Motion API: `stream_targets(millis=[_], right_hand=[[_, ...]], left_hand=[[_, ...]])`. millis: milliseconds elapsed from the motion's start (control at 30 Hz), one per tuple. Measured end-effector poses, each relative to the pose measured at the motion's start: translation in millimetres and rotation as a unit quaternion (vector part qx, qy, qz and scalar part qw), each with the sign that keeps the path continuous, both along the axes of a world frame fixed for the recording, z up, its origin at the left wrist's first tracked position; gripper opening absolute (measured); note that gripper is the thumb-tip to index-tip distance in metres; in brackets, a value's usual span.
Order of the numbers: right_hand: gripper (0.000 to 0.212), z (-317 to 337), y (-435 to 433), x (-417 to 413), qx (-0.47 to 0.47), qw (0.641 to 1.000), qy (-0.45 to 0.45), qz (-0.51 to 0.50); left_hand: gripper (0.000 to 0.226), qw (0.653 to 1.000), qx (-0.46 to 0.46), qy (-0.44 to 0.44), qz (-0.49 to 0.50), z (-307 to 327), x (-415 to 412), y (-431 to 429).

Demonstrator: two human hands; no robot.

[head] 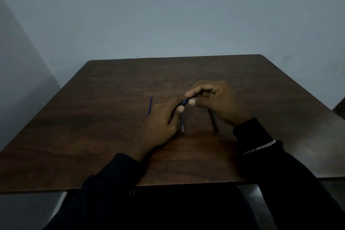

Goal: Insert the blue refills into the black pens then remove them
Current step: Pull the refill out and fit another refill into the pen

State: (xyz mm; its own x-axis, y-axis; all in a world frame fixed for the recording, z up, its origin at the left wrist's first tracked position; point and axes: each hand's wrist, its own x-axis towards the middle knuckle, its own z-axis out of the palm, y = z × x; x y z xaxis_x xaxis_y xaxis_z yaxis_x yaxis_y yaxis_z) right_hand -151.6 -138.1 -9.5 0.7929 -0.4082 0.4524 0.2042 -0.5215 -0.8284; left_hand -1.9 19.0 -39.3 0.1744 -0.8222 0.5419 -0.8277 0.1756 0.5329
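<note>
Both hands meet over the middle of the worktop (112, 117). The left hand (160, 125) and right hand (220, 102) are each pinched shut on the same black pen (183, 101), one per end, probably so the barrel stays steady while a blue refill goes in. A spare refill (150, 105) lies loose at about 9 o'clock from the hands. Another black pen (213, 121) rests at about 5 o'clock, half under the right wrist. There's also a greyish stick (182, 124) below the hands, can't tell what it is.
</note>
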Motion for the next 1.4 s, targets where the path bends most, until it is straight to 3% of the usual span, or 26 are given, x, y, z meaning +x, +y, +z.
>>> stream_targets(millis=[200, 333, 500, 733, 900, 1067, 1233, 1400], right_hand=[[0.005, -7.0, 3.6, 7.3, 0.034, 0.999, 0.023, -0.027], [0.042, -7.7, 5.1, 8.2, -0.001, 0.996, 0.046, -0.072], [0.03, -6.3, 1.5, 5.2, 0.015, 0.999, 0.032, -0.012], [0.008, -8.2, 1.2, 5.2, 0.008, 0.998, 0.05, -0.037], [0.039, -6.6, 6.3, 6.0, -0.1, 0.986, 0.077, -0.11], [0.029, -5.2, 3.8, 5.2, -0.016, 0.998, 0.049, -0.04], [0.01, -9.4, 0.8, 7.8, -0.006, 0.998, 0.042, -0.039], [0.032, -9.8, 3.9, 7.0, -0.066, 0.993, 0.057, -0.079]], left_hand=[[0.017, 1.0, -0.003, -0.004, 0.01, 1.7, -1.7, 1.7], [0.015, 1.0, 0.001, -0.007, 0.003, 3.1, -2.3, 1.2], [0.015, 1.0, 0.007, 0.005, 0.008, 1.8, -1.3, 1.0], [0.019, 1.0, 0.017, -0.007, 0.006, -1.2, 0.5, 0.9], [0.019, 1.0, 0.003, -0.025, 0.003, 1.4, -1.9, 1.2], [0.015, 1.0, 0.014, -0.007, 0.009, 0.7, 0.1, 0.4], [0.015, 1.0, 0.012, -0.018, -0.001, 1.6, -0.5, 0.4], [0.015, 0.999, 0.003, -0.033, -0.008, 0.2, -1.3, 1.5]])
